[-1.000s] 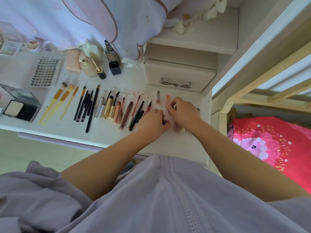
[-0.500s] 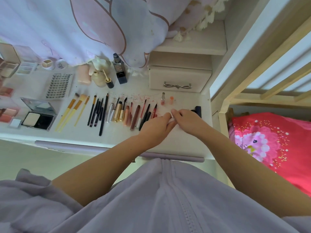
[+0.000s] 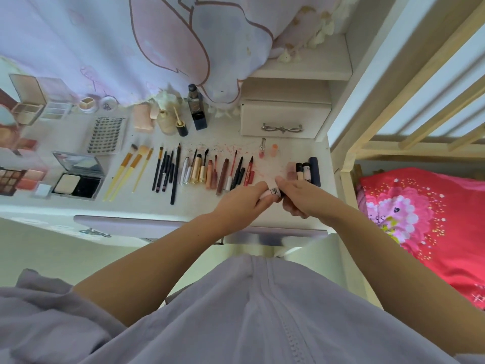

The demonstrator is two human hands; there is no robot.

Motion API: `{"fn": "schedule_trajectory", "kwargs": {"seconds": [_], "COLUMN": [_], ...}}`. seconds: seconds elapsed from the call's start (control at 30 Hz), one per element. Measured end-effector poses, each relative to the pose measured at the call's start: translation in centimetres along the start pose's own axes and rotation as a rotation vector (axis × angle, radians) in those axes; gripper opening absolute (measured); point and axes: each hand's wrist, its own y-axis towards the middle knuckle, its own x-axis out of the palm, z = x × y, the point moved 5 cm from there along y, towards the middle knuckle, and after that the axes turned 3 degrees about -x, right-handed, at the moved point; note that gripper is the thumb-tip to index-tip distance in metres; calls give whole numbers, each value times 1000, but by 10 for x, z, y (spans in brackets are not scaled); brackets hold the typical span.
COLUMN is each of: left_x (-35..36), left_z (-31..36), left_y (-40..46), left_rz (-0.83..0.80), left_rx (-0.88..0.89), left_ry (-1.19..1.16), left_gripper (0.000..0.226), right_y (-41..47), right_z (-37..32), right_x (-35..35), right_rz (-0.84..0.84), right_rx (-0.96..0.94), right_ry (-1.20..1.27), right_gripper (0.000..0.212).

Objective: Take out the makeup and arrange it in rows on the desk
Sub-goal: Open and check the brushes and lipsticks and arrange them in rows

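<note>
Both hands meet over the desk's front right part. My left hand [image 3: 240, 203] and my right hand [image 3: 301, 198] together grip a small white tube [image 3: 273, 192] with a black barcode label, held just above the desk [image 3: 147, 206]. A row of brushes [image 3: 131, 169], black pencils [image 3: 165, 172], and lip and mascara tubes [image 3: 210, 172] lies side by side to the left of my hands. Behind my right hand stand several short tubes [image 3: 304, 170] in a row.
Palettes [image 3: 11, 179], a compact with mirror [image 3: 77, 179] and a lash tray [image 3: 106, 136] lie at the left. Bottles [image 3: 196, 109] stand at the back under a hanging pink cloth [image 3: 157, 48]. A small drawer box [image 3: 284, 118] sits back right; a red pillow [image 3: 430, 222] lies beyond the desk edge.
Both hands have drawn back from the desk surface toward the front edge, lifting the white tube. Several short tubes behind the right hand are now uncovered. The view has tilted up.
</note>
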Motion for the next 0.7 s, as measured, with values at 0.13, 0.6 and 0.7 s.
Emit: {"fn": "schedule_trajectory", "kwargs": {"seconds": [0.13,0.6,0.7], "left_x": [-3,-10,-13], "left_z": [-3,17,18], "left_y": [-4,27,35], "left_rz": [-25,-55,-50], "left_rx": [34,90,83], "left_ry": [56,141,167], "left_gripper": [25,26,27], "right_y": [-3,5,10], "right_z": [-3,12,11], "right_x": [-3,-41,-49], "right_rz": [-62,-73,-87], "right_rx": [-41,125,43], "right_ry": [12,169,189], "right_gripper": [25,43,27]}}
